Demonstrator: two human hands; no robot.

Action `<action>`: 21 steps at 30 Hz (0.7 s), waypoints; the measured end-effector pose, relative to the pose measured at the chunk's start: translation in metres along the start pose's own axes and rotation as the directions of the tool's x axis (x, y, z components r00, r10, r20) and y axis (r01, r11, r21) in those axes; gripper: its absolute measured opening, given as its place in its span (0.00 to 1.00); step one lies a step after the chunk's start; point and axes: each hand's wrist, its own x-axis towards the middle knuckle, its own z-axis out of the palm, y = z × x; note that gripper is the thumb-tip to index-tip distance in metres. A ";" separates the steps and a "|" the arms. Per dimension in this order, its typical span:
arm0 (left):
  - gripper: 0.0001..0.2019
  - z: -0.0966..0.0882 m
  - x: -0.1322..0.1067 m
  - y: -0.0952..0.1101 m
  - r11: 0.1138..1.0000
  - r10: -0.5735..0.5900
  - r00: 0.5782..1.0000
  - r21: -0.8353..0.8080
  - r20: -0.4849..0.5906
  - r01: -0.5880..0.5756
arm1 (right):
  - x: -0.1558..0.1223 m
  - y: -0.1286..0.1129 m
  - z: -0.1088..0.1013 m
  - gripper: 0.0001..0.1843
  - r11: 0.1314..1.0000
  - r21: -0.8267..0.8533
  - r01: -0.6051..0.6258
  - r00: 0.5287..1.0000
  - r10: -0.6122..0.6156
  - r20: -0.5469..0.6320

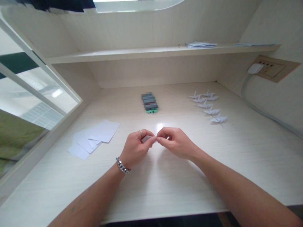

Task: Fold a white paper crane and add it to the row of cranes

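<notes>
Above the middle of the desk, my left hand pinches a small piece of folded white paper between thumb and fingers. My right hand is closed in a pinch at the paper's right end, its fingertips meeting those of the left. Most of the paper is hidden behind my fingers, so its exact shape cannot be made out. Several white origami cranes stand in a group at the right rear. To the left lie loose white paper sheets, overlapping one another.
A phone-like object, blurred, with a green edge, lies behind my hands. Papers rest on the shelf. A plug sits in the wall socket, its cable running down the right side. A barred opening is at left.
</notes>
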 end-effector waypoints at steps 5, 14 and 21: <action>0.08 0.000 0.000 0.001 0.993 -0.025 0.999 -0.118 0.037 0.029 | 0.001 0.000 -0.001 0.06 0.994 0.074 -0.081 0.996 0.078 0.037; 0.07 -0.011 0.001 0.002 0.984 -0.079 0.995 -0.167 -0.064 0.067 | 0.003 0.011 -0.009 0.04 0.965 0.197 -0.174 0.985 0.173 0.024; 0.08 -0.002 -0.001 -0.001 0.996 -0.028 1.000 -0.086 0.002 0.029 | 0.002 0.002 -0.003 0.07 0.996 0.054 -0.070 0.997 0.070 0.018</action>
